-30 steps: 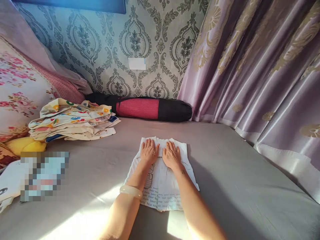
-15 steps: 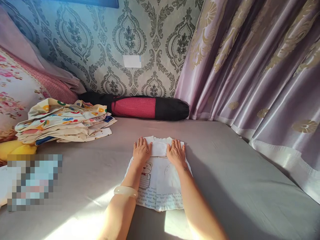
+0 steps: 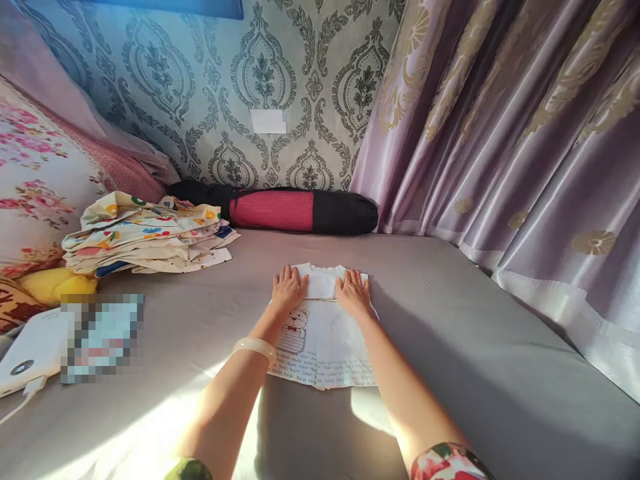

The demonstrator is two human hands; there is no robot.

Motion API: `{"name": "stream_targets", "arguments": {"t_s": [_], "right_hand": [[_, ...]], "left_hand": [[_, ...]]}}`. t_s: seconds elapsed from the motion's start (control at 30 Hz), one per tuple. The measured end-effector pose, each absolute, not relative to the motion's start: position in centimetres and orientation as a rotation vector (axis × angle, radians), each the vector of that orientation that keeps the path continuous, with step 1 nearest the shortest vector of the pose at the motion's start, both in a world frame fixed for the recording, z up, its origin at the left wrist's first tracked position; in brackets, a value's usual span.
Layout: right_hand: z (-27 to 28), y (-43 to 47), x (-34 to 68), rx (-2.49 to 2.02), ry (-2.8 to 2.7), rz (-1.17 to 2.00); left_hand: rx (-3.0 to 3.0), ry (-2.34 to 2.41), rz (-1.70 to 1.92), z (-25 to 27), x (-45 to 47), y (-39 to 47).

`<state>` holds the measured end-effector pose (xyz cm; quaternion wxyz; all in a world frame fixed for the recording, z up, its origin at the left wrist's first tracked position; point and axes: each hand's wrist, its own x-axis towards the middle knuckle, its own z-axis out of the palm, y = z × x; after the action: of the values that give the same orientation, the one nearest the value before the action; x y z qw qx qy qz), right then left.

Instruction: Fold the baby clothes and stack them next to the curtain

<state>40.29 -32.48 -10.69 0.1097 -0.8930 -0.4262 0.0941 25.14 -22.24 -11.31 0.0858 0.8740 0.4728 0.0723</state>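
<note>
A small white garment point(image 3: 327, 343), printed with a bear and rows of lettering, lies spread on the grey bed sheet. Its far part is folded over into a band below the neckline. On the left end of that band rests my left hand point(image 3: 289, 288), palm down with the fingers stretched forward. My right hand point(image 3: 353, 292) presses flat on the right end in the same way. Both hands touch the cloth without gripping it, and they cover its upper corners. A pale bangle point(image 3: 255, 348) circles my left forearm.
To the left sits a pile of folded patterned clothes point(image 3: 150, 237). Nearer are a yellow soft item point(image 3: 60, 287), a white device with a cable point(image 3: 37, 350) and a blurred-out object point(image 3: 103, 340). A black and red roll bag point(image 3: 275, 210) lies along the wall; purple curtains point(image 3: 480, 133) hang right.
The camera view has shifted, showing more of the left side and both sleeves. My hands stay flat on the garment's folded band, and the garment looks unchanged.
</note>
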Motion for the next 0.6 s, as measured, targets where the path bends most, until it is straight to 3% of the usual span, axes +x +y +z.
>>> {"name": "stream_targets", "arguments": {"t_s": [0.1, 0.37, 0.6], "right_hand": [[-9.9, -33.4, 40.3, -2.550, -1.345, 0.353], [-10.6, -37.0, 37.1, -2.235, -1.906, 0.149], [-11.9, -37.2, 36.8, -2.215, -1.912, 0.063]], "left_hand": [[2.633, 1.316, 0.174, -10.6, 24.4, -22.7], [2.911, 0.738, 0.170, -11.7, 22.1, -26.4], [2.947, 0.736, 0.171, -12.6, 22.1, -26.9]]}}
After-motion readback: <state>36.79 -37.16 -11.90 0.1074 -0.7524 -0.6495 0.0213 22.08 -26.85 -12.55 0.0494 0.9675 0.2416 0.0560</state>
